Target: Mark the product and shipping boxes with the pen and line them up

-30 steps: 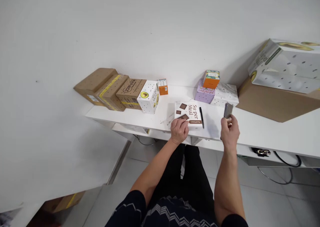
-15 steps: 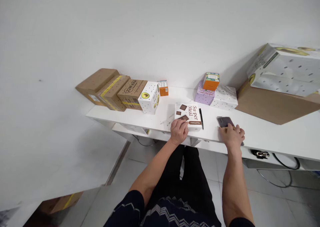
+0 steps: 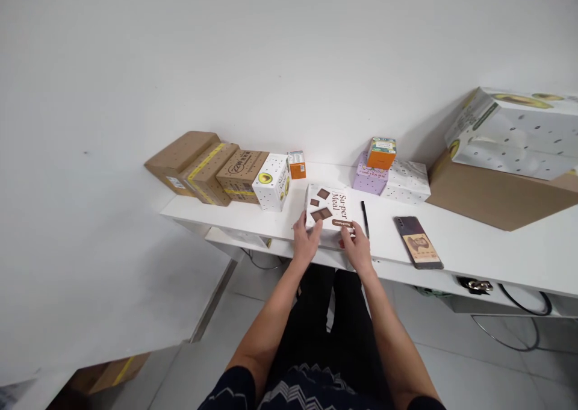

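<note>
A white Su-per Meal box (image 3: 327,205) with brown square pictures is between my hands near the front edge of the white desk. My left hand (image 3: 307,238) grips its near left corner, thumb on top and fingers along the side. At the near right corner, my right hand (image 3: 356,247) is closed on the box too, with the thumb on the front face. Just right of the box lies a black pen (image 3: 365,219). Farther right a phone (image 3: 418,242) in a printed case lies face down on the desk, apart from my hands.
Brown cartons (image 3: 241,175) and a white avocado box (image 3: 272,182) line the back left, beside a small orange box (image 3: 297,165). A purple box (image 3: 370,176) carries another orange box (image 3: 381,155). Large cartons (image 3: 510,190) stand at right. Cables (image 3: 526,301) hang below the desk (image 3: 478,247).
My right hand has left the phone and moved left onto the box. My left hand has shifted to the box's left corner. The box has moved slightly left and tilted.
</note>
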{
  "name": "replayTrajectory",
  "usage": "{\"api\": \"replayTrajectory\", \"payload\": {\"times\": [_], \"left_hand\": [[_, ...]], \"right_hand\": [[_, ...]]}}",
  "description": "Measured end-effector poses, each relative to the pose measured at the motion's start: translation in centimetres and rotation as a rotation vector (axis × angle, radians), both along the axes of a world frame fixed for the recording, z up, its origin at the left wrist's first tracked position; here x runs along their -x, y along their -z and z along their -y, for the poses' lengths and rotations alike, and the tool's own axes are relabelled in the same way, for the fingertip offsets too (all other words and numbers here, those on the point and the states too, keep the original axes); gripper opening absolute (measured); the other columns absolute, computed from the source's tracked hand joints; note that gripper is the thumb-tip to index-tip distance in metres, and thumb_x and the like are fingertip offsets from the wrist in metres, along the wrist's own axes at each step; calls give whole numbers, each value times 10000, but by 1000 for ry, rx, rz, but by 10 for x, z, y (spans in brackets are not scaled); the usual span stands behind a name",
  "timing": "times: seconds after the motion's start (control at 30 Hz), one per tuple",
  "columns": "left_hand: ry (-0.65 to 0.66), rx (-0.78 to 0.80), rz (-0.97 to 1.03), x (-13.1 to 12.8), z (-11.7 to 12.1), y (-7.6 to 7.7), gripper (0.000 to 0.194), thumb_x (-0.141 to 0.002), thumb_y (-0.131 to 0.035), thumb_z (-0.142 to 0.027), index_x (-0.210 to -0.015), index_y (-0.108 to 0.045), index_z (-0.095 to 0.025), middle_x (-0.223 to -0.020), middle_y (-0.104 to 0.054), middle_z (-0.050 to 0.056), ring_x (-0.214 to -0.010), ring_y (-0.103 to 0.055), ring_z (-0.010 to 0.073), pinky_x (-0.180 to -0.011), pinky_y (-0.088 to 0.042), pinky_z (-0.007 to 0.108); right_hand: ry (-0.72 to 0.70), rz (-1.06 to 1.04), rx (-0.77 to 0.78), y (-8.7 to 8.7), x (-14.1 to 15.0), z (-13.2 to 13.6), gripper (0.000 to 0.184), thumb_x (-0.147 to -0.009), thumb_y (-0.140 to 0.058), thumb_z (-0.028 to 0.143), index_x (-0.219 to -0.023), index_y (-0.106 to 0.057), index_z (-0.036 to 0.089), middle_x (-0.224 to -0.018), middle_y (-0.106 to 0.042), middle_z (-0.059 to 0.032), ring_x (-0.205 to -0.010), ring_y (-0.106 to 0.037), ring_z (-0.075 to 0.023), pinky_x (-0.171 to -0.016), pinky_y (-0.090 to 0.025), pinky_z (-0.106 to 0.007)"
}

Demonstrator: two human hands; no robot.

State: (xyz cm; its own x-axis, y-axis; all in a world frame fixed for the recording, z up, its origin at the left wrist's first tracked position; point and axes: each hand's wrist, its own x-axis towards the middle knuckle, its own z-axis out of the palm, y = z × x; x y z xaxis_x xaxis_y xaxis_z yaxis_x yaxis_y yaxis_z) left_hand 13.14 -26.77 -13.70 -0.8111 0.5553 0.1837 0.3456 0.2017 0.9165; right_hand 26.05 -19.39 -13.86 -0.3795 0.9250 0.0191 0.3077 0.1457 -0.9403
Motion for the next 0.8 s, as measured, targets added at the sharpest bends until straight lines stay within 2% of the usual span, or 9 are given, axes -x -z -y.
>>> {"api": "replayTrajectory", "payload": {"times": [0.07,0.13,0.23,0.37,0.43,0.57,0.67,0.73,0.8], "left_hand": [[-6,-26,-44,6,-3,-16,651,-774,-642,-468,-1338,-472,-193,-1247,-513,144,-1161,-515,247,-976,-444,363],[-32,-4,-202,12,-14,-30,615,-766,-658,-413,-1318,-498,-197,-1256,-487,146,-1188,-493,260,-1009,-423,377],[-60,96,-490,21,-42,-43,556,-773,-652,-372,-1287,-539,-195,-1326,-419,174,-1271,-403,328,-1044,-378,442],[23,260,-664,25,-89,-49,566,-800,-625,-417,-1328,-499,-256,-1416,-341,158,-1222,-420,362,-968,-424,475],[77,318,-685,26,-112,-51,567,-817,-605,-426,-1346,-472,-269,-1443,-311,148,-1201,-428,354,-953,-430,469],[171,364,-647,34,-156,-57,588,-842,-565,-445,-1381,-422,-258,-1474,-258,154,-1232,-398,360,-970,-407,482],[336,343,-587,47,-183,-61,666,-842,-566,-434,-1435,-329,-246,-1510,-183,161,-1315,-326,373,-1028,-348,500],[435,304,-543,55,-193,-64,760,-823,-590,-437,-1469,-238,-246,-1534,-123,151,-1380,-237,364,-1063,-311,495],[445,238,-552,59,-190,-68,811,-809,-602,-452,-1479,-196,-242,-1541,-102,140,-1418,-155,339,-1094,-270,486]], "right_hand": [[-37,-96,89,4,9,-2,620,-838,-459,579,-1268,-501,135,-800,-664,-69,-623,-630,-184,-598,-531,-322],[-67,-115,80,7,13,-8,620,-834,-462,578,-1277,-503,147,-929,-672,-94,-631,-627,-168,-598,-533,-316],[15,-27,-119,8,5,-24,601,-837,-464,544,-1269,-527,131,-1077,-643,-138,-616,-599,-147,-622,-516,-325],[243,38,-366,13,-28,-45,473,-868,-430,461,-1125,-623,114,-955,-660,-126,-607,-561,-145,-676,-488,-327],[310,27,-372,21,-43,-51,423,-868,-432,443,-1043,-647,123,-911,-666,-114,-618,-559,-148,-672,-477,-312],[383,-55,-276,39,-58,-56,359,-861,-442,425,-943,-647,142,-784,-658,-70,-661,-580,-159,-645,-462,-279],[387,-73,-286,45,-57,-55,326,-852,-459,412,-923,-644,153,-720,-637,-40,-631,-564,-148,-639,-455,-269],[386,-64,-322,45,-56,-54,311,-846,-473,405,-902,-648,154,-703,-629,-34,-611,-551,-142,-641,-451,-268],[412,-83,-334,45,-56,-53,310,-846,-474,404,-895,-647,151,-697,-627,-35,-612,-553,-142,-639,-451,-266]]}}
